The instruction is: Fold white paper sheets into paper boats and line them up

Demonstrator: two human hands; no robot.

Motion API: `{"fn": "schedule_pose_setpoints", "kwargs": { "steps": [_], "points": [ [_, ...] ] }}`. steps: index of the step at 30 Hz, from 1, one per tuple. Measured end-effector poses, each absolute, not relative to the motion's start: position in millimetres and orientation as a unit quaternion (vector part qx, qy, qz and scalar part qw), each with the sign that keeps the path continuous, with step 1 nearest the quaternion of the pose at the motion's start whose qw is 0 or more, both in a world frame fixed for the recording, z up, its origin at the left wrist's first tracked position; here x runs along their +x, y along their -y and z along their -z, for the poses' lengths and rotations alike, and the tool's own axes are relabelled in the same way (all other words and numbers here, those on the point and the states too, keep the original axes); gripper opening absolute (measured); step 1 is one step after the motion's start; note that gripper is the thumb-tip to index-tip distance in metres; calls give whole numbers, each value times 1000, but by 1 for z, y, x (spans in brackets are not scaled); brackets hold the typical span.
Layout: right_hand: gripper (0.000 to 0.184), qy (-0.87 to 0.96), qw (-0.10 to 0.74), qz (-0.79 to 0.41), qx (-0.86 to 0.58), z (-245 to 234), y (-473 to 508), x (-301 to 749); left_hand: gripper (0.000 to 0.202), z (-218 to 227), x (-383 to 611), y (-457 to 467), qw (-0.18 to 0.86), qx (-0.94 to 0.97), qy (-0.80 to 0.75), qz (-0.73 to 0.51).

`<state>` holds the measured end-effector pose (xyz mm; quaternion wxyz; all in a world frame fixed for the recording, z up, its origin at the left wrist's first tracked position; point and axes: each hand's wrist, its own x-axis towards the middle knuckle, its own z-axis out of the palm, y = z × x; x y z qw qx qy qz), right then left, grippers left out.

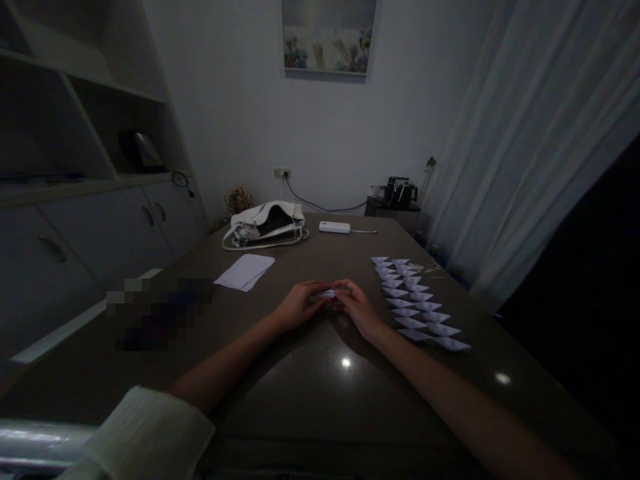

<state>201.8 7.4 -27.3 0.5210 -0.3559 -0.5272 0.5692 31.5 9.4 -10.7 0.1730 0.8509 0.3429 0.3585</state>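
My left hand (299,305) and my right hand (356,305) meet over the middle of a dark glossy table (320,393). Between their fingertips is a small folded piece of white paper (326,293), pinched from both sides and resting on or just above the tabletop. Right of my right hand, several folded white paper boats (417,303) lie in two rows running away from me. A small stack of flat white paper sheets (245,272) lies to the far left of my left hand.
A white handbag (265,223) lies open at the table's far side, with a white power bank (335,227) and its cable beside it. Cabinets and shelves (90,220) line the left wall. White curtains (540,133) hang at the right.
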Motion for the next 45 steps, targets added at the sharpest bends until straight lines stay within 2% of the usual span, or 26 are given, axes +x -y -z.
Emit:
{"fn": "schedule_pose_setpoints", "kwargs": {
  "steps": [8,13,28,38,45],
  "points": [
    [21,531,524,-560,-361,27,-8,203,32,12,32,-10,205,825,-372,-372],
    [22,596,524,-491,-360,27,-11,203,32,15,31,-13,232,801,-383,-398],
    [23,644,528,-411,-370,32,-16,204,38,18,31,-18,260,796,-410,-362],
    [20,642,536,-406,-369,33,-17,205,43,16,33,-14,292,786,-398,-373],
    [23,637,532,-413,-375,31,-15,205,44,15,34,-13,274,791,-405,-367]
  ]
}}
